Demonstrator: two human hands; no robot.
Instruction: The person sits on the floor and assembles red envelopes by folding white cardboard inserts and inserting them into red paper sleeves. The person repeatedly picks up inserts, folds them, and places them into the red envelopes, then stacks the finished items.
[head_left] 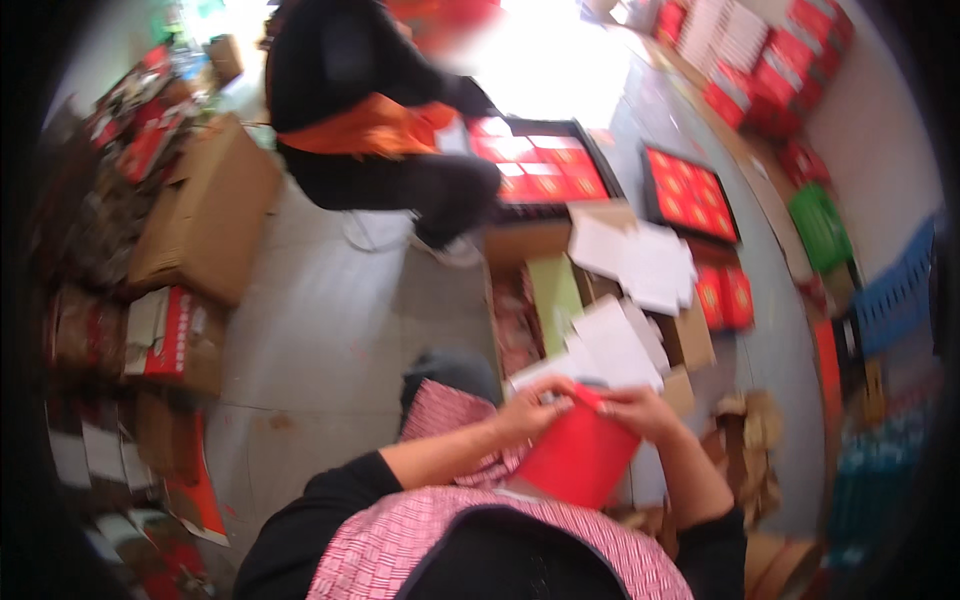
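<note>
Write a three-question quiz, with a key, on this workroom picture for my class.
1. What colour is the flat item held by the left hand and right hand?
2. True or false: the blue slatted crate is toward the picture's right edge.
3. The black tray nearest the other person holds: (a) green bottles (b) red packets (c) white cups.

Key: 1. Red. 2. True. 3. b.
</note>
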